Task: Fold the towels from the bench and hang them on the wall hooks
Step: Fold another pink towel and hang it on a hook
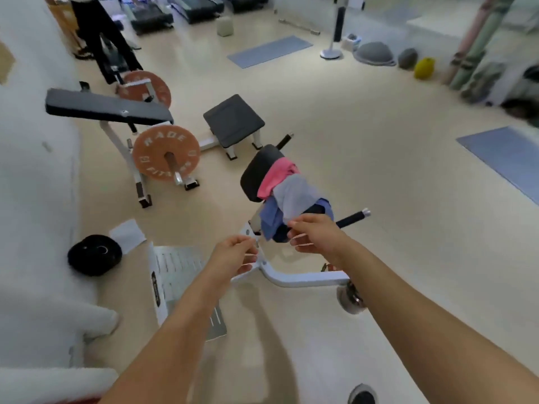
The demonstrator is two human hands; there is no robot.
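Observation:
Three towels lie draped over the black pad (256,173) of a white-framed bench: a pink towel (278,174) on top, a grey towel (293,196) over the middle and a blue towel (271,220) hanging lowest. My right hand (316,234) is just below the grey towel's hanging edge, fingers loosely curled, with no cloth seen between them. My left hand (236,255) hovers lower left over the bench's white frame (306,278), fingers loosely curled and holding nothing. No wall hooks are in view.
An incline bench (108,107) with orange weight plates (166,156) stands to the left. A black plate (94,255) and a sheet of paper lie on the floor by a white wall. A person in black trousers (99,33) stands far back left. Blue mats lie on the floor.

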